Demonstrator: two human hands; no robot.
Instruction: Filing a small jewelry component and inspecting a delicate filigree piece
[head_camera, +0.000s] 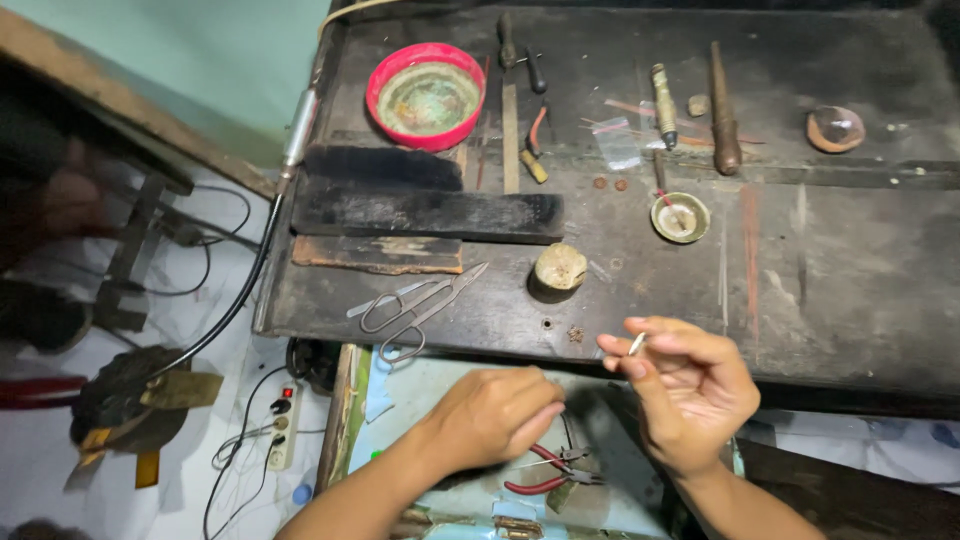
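One big dark tabletop is seen, scratched and worn. A red bowl is set near its far edge, and long black blocks are laid below the bowl. Silver scissors are laid near the front edge. The left hand is curled down over red-handled pliers; whether they are gripped cannot be told. A tiny pale piece is pinched between the fingers of the right hand, just above the tabletop's front edge.
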